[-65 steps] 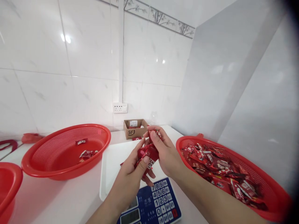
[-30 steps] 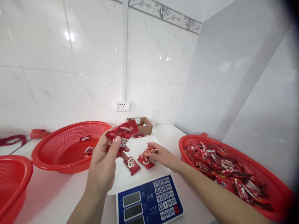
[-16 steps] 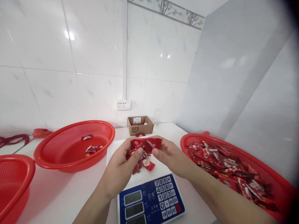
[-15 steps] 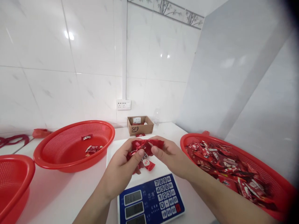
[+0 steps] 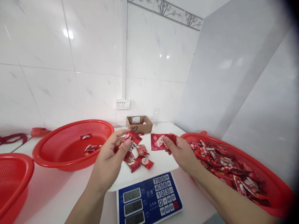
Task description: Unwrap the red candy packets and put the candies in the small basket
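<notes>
My left hand pinches a red candy packet with white lettering between thumb and fingers, above the scale's white pan. In my right hand is another red packet, with pink flowers and a pale label, held flat by its right end. The two packets are apart. Several red packets lie on the pan below, beside my left hand. Toward me is the scale's blue panel with number keys and small displays.
On the right stands a red basket full of red packets. A red basket with a few packets and part of another are on the left. A cardboard box and a clear plastic bottle stand by the wall.
My hands, close together before, have moved apart. Each now holds its own packet, and more of the packets on the pan show between them.
</notes>
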The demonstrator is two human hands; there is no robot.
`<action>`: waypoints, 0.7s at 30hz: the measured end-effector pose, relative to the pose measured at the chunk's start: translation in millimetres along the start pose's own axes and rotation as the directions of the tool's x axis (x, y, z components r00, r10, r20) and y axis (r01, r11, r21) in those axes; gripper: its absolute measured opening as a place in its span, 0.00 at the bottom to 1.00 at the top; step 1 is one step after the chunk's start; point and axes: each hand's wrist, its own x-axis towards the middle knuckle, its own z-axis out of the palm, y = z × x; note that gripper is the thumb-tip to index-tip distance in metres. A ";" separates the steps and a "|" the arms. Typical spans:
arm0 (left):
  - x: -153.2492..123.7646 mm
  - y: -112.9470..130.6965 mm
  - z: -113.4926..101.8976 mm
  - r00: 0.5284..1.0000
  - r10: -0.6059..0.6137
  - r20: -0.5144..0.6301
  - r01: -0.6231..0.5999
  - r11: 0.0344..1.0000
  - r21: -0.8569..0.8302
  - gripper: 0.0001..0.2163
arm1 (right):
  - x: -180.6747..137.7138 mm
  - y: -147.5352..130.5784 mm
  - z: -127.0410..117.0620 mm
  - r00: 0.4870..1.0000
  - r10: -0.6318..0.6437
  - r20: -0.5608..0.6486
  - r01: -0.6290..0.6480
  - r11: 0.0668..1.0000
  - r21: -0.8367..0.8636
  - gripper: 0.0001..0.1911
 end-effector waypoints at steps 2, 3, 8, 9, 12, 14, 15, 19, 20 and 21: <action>2.0 0.4 -4.0 0.997 0.022 -0.068 -0.027 0.998 -0.065 0.13 | -2.6 8.5 -2.3 1.000 0.022 -0.020 -0.022 0.999 -0.031 0.20; 2.7 0.6 -5.5 0.995 0.029 -0.099 -0.039 0.994 -0.098 0.13 | -4.3 12.7 -3.0 0.999 0.031 -0.025 -0.032 0.999 -0.044 0.20; 1.6 3.9 -6.1 0.984 0.056 -0.171 -0.088 0.979 -0.184 0.10 | -11.8 29.3 -4.8 0.998 0.050 -0.026 -0.052 0.994 -0.098 0.19; 0.7 4.9 -5.0 0.984 0.056 -0.166 -0.087 0.978 -0.189 0.09 | -12.9 31.2 -4.7 0.998 0.050 -0.023 -0.052 0.993 -0.104 0.19; -1.7 6.6 -1.9 0.988 0.041 -0.150 -0.067 0.983 -0.173 0.10 | -17.4 31.9 -4.3 0.999 0.054 0.003 -0.054 0.992 -0.111 0.19; -2.7 5.4 -0.4 0.990 0.041 -0.137 -0.055 0.993 -0.106 0.17 | -21.8 26.8 -3.9 0.998 0.054 0.034 -0.050 0.993 -0.103 0.19; -3.0 4.0 0.2 0.992 0.047 -0.121 -0.053 0.997 -0.047 0.19 | -24.4 22.6 -3.6 0.997 0.051 0.052 -0.046 0.994 -0.095 0.19; -4.8 -2.5 4.3 0.997 0.043 0.068 -0.057 0.974 0.219 0.12 | -33.9 0.2 -0.9 0.989 0.030 0.142 -0.025 0.999 -0.036 0.19; -5.7 -3.5 6.2 0.989 0.021 0.149 -0.058 0.967 0.247 0.11 | -35.7 -5.6 0.4 0.986 0.024 0.164 -0.022 1.000 -0.017 0.19; -6.8 -4.0 8.3 0.972 -0.001 0.237 -0.062 0.964 0.258 0.11 | -37.3 -10.9 1.7 0.982 0.019 0.186 -0.019 1.000 0.000 0.19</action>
